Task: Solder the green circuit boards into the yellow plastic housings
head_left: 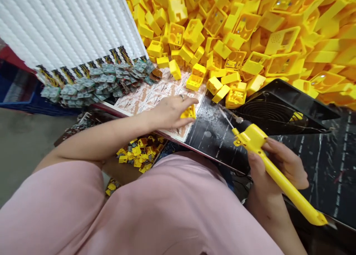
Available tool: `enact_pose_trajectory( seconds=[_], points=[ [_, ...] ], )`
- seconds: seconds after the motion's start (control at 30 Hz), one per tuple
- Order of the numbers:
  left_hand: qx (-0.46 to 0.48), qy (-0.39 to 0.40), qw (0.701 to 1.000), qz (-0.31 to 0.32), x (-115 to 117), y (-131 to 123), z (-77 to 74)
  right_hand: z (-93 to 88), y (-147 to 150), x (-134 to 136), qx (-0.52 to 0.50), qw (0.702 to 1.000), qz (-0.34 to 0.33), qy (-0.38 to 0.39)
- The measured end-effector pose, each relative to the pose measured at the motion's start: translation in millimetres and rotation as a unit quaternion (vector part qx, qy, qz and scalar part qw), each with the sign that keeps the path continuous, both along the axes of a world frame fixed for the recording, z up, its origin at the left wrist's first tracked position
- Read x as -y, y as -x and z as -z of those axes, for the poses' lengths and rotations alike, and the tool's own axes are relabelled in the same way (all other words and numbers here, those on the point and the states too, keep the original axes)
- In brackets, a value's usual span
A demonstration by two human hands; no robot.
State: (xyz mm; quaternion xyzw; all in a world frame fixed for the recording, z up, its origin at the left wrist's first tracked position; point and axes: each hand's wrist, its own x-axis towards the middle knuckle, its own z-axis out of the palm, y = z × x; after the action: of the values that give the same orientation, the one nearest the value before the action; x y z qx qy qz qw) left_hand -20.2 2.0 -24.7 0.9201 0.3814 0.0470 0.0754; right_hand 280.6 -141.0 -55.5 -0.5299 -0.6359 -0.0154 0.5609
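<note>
My right hand (pixel 278 162) is wrapped round a yellow soldering gun (pixel 274 169), whose metal tip points up and left over the black bench mat. With its thumb on one side and its fingers on the other, my left hand (pixel 174 112) grips a small yellow plastic housing (pixel 189 112) on the printed sheet (pixel 139 99). The palm and fingers hide part of that housing. Just beyond my left hand lies another open yellow housing (pixel 194 81), apart from it.
A large heap of yellow plastic housings (pixel 236 36) covers the back of the bench. A black fan (pixel 275 106) stands right of centre. White corrugated foam (pixel 75 25) and wired circuit boards (pixel 94 82) are at the left. Below the bench edge, a box holds small yellow parts (pixel 140 153).
</note>
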Motion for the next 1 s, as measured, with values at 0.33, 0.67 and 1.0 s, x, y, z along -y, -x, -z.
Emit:
enact_pose_trajectory(
  seconds=[0.33,0.67,1.0],
  points=[
    [0.070,-0.038,0.994,-0.069,-44.9,1.2,5.1,-22.4,20.5,-16.5,0.177,0.971,-0.145,0.072],
    [-0.044,0.025,0.998,-0.029,-59.5,-16.2,0.6,2.2,66.2,-45.3,0.258,0.946,-0.177,0.086],
    [0.029,0.101,0.987,0.124,19.8,25.6,-14.5,-17.7,19.1,-24.8,0.339,0.932,-0.104,0.070]
  ],
)
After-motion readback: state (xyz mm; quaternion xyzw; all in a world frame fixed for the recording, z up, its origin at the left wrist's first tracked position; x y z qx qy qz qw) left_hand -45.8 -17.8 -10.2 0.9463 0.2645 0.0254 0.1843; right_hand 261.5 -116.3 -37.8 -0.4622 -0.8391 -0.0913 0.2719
